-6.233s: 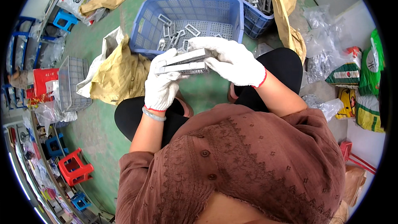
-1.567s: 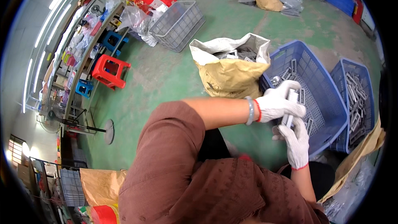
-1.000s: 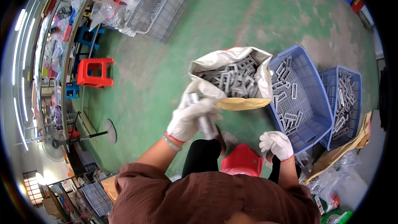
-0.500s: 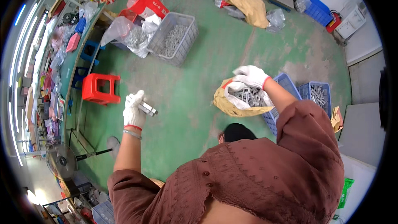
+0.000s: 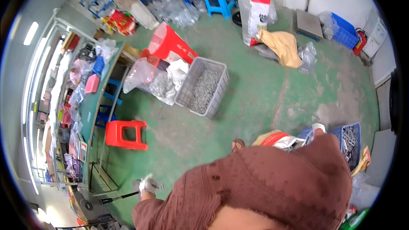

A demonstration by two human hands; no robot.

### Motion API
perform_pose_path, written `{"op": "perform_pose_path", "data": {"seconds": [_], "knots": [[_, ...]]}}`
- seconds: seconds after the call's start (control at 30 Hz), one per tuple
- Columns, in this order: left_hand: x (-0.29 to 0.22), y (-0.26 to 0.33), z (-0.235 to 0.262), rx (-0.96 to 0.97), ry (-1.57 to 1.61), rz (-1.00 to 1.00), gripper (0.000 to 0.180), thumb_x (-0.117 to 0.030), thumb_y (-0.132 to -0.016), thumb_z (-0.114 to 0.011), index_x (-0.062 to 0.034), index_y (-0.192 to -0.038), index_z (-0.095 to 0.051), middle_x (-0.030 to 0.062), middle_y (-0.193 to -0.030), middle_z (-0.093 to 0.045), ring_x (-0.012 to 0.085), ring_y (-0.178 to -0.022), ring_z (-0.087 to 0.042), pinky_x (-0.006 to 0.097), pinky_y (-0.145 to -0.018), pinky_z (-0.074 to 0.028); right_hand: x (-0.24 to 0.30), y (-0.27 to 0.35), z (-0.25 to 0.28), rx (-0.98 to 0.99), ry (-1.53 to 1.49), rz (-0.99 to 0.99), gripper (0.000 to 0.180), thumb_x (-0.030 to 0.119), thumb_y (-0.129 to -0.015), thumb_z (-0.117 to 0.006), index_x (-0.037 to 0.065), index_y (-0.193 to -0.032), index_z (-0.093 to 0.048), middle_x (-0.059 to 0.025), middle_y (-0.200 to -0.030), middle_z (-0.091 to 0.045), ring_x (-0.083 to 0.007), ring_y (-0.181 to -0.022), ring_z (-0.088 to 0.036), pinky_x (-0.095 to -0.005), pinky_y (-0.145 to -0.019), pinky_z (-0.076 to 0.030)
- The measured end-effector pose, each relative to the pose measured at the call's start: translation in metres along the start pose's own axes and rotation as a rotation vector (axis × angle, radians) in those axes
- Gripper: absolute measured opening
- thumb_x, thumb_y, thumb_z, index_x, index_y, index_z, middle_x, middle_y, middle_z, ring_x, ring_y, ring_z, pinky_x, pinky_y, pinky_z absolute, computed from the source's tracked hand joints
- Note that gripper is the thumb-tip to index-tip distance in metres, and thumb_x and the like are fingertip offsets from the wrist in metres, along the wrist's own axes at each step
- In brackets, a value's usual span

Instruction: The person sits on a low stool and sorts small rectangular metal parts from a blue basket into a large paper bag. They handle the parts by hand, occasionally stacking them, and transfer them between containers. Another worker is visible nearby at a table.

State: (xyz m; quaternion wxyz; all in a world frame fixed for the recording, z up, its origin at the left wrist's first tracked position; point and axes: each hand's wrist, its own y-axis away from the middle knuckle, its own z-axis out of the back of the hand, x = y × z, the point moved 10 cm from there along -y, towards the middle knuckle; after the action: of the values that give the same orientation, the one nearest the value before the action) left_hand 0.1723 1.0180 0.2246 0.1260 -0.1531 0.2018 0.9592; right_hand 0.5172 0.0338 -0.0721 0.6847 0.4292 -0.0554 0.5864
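Note:
My left hand (image 5: 148, 184), in a white knit glove, is low over the floor near the standing fan. Its fingers are closed around a grey metal part (image 5: 158, 185) that is blurred and partly hidden. My right hand (image 5: 318, 127), gloved too, is beside a blue basket (image 5: 305, 134); sleeve and forearm cover its fingers. To its left, a yellow-and-white woven sack (image 5: 272, 138) shows a few metal parts at its mouth, mostly behind my sleeve. Right of the hand stands another blue basket (image 5: 358, 138) full of long metal parts (image 5: 349, 142).
A grey crate (image 5: 223, 85) of small metal pieces stands ahead, beside a red bucket (image 5: 170, 44) and plastic bags. A red stool (image 5: 126, 134) is near the workbench (image 5: 96, 106) at left. A floor scale (image 5: 309, 23) stands far right; another person (image 5: 130, 2) is at the back left.
My view has tilted up, showing more of the far room. My left hand has drawn back toward me with the metal part. My right hand has moved right, from the sack to the baskets.

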Motion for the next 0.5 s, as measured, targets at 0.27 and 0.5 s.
{"op": "perform_pose_path", "data": {"seconds": [0.27,0.5], "knots": [[-0.102,-0.059,-0.099,0.212,0.033,0.338,0.046,-0.023,-0.078,-0.078,-0.0026,-0.116,-0.063,0.0122,-0.104,-0.067,0.0220,-0.089,-0.065,0.036,-0.077,-0.054,0.314,-0.163,0.040,0.333,0.331,-0.148,0.049,0.029,-0.086,-0.071,0.000,-0.124,-0.062,-0.0223,-0.117,-0.068,-0.0370,-0.100,-0.069,-0.0468,-0.083,-0.057],[-0.402,-0.128,-0.234,0.410,0.131,0.086,0.055,-0.023,-0.077,-0.079,-0.0014,-0.124,-0.059,0.0126,-0.108,-0.066,0.0196,-0.089,-0.065,0.035,-0.076,-0.053,0.648,-0.340,0.090,0.183,0.169,0.544,0.037,0.036,-0.090,-0.061,0.010,-0.114,-0.070,-0.0169,-0.115,-0.069,-0.0324,-0.114,-0.063,-0.0423,-0.094,-0.051]]}}
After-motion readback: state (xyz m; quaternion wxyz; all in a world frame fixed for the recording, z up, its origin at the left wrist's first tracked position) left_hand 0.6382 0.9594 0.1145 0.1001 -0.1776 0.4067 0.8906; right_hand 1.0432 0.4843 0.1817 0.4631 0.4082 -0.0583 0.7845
